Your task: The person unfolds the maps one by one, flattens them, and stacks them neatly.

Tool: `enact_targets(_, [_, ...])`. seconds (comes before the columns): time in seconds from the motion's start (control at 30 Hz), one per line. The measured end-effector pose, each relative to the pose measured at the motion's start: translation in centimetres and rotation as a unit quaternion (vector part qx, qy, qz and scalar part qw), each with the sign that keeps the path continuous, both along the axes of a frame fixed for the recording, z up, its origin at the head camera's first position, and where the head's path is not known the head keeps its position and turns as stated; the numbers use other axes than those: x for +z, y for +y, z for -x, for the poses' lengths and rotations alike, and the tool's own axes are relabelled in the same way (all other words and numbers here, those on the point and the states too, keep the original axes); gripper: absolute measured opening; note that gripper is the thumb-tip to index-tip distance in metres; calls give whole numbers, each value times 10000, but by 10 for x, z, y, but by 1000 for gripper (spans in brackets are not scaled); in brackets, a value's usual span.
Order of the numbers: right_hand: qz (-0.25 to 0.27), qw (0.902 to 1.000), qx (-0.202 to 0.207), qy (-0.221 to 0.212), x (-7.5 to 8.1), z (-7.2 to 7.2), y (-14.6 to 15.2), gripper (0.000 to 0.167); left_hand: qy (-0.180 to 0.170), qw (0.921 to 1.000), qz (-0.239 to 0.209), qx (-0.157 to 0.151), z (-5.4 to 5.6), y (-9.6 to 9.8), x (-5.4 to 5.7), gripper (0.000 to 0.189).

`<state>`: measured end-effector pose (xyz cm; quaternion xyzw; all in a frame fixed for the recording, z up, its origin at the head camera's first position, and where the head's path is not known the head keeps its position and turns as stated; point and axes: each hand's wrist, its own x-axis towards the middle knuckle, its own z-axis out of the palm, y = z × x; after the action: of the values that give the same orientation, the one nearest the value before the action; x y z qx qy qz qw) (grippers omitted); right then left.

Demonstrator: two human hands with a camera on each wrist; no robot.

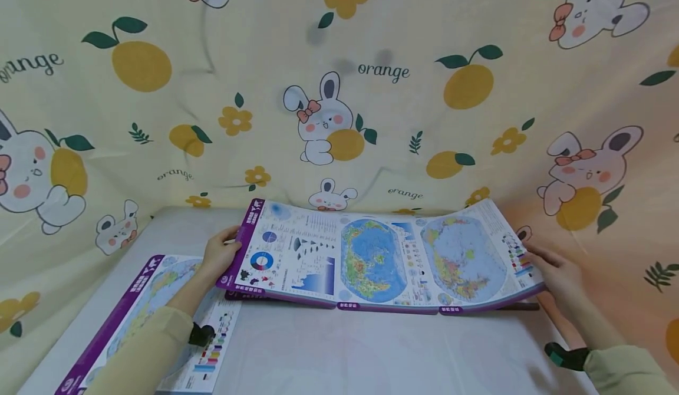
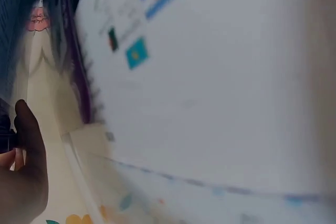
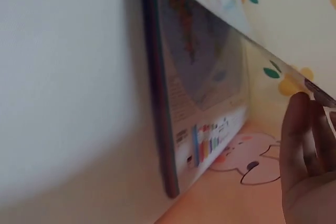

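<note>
A wide map sheet (image 1: 371, 259) with purple edging, printed with two oval world maps and charts, is spread between both hands in the head view. My left hand (image 1: 220, 250) grips its purple left edge. At the far right edge my right hand (image 1: 557, 274) pinches the sheet, which bows upward there. The right wrist view has the right hand (image 3: 307, 150) at the raised sheet's edge, with another map (image 3: 210, 61) lying below it. Most of that lower map is hidden in the head view.
A further purple-edged map (image 1: 143, 300) lies at the left of the white table (image 1: 371, 354), partly under my left forearm. Behind the table hangs a yellow cloth (image 1: 403, 6) with rabbits and oranges. Dark straps (image 1: 567, 356) sit at both wrists.
</note>
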<state>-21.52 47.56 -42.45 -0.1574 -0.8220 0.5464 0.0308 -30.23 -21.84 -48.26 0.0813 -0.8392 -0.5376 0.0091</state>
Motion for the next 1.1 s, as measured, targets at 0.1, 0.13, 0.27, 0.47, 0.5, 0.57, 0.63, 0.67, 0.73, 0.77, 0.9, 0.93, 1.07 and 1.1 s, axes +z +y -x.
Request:
enact_targets(0.1, [-1096, 9936, 127, -256, -6, 2, 1, 68, 9, 9995, 283, -139, 0, -4, -6, 55])
enact_targets(0.13, [-1366, 9897, 276, -330, -8, 2, 2, 72, 10, 9989, 426, -209, -1, -5, -7, 55])
enact_targets(0.27, [-2160, 9711, 862, -537, -19, 2, 7, 81, -24, 9929, 1058, -541, -7, -7, -10, 55])
enact_targets(0.47, [-2824, 9457, 1238, -1031, -35, 6, 6, 104, -155, 9694, 2042, -1356, -13, -6, -11, 73])
enact_targets(0.5, [-2891, 9431, 1256, -1063, -38, 6, 5, 108, -190, 9641, 2182, -1500, -14, -4, -11, 80])
enact_targets(0.57, [-2964, 9409, 1245, -1062, -45, 6, 5, 116, -312, 9544, 2416, -1728, -14, -1, -11, 94])
enact_targets(0.63, [-3046, 9402, 1209, -930, -52, 5, 5, 122, -389, 9448, 2650, -1890, -15, 2, -11, 107])
enact_targets(0.67, [-3094, 9396, 1202, -831, -55, 5, 5, 124, -413, 9407, 2760, -1930, -15, 4, -11, 111])
enact_targets(0.73, [-3167, 9384, 1210, -667, -59, 6, 5, 128, -416, 9342, 2948, -1965, -15, 6, -12, 116])
enact_targets(0.77, [-3228, 9363, 1245, -602, -62, 6, 6, 129, -408, 9319, 3022, -1961, -15, 8, -13, 117])
enact_targets(0.9, [-3386, 9301, 1318, -540, -67, 9, 7, 130, -409, 9302, 3129, -1874, -15, 11, -12, 116])
enact_targets(0.93, [-3403, 9293, 1317, -568, -68, 9, 6, 130, -418, 9305, 3138, -1844, -16, 13, -11, 116])
enact_targets(1.07, [-3404, 9297, 1217, -712, -69, 12, 5, 131, -459, 9295, 3203, -1767, -15, 14, -9, 114])
enact_targets(1.1, [-3383, 9305, 1192, -738, -69, 13, 4, 131, -461, 9289, 3226, -1759, -14, 15, -9, 114])
